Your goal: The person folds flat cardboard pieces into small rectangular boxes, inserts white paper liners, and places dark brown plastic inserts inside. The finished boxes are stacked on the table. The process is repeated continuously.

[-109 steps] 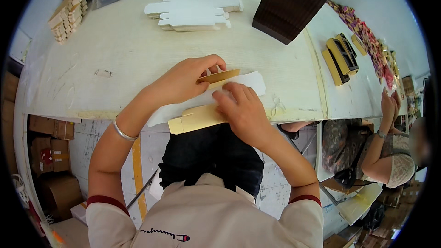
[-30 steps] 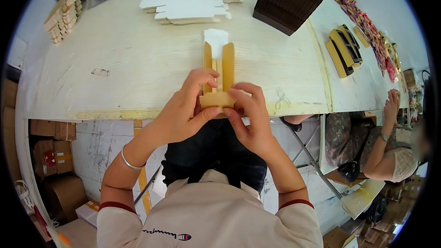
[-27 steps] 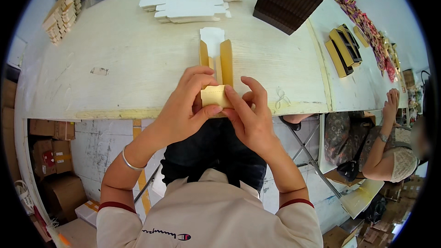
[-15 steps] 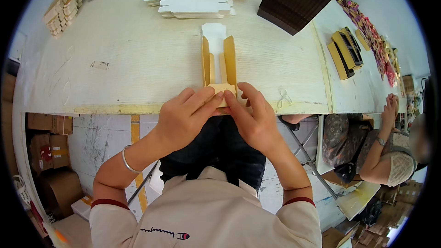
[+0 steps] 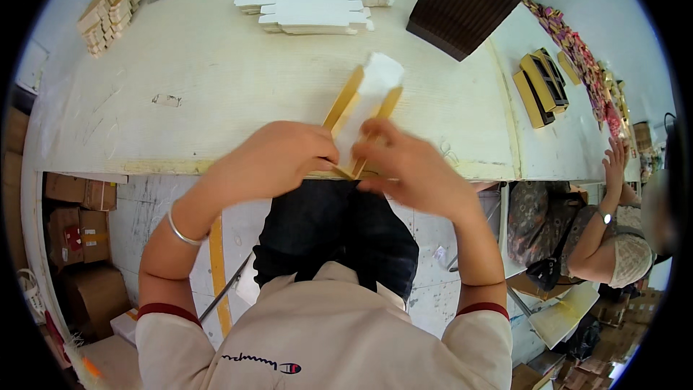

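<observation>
Left hand is pinching the carton by its near end; right hand is looking blurred, fingers' grip unclear; uneven pressing could be creasing a side panel.

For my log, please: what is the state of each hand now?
Left hand: closed, holding the near-left corner of the gold-and-white carton.
Right hand: blurred, fingers at the carton's right wall; grip cannot be told.
</observation>
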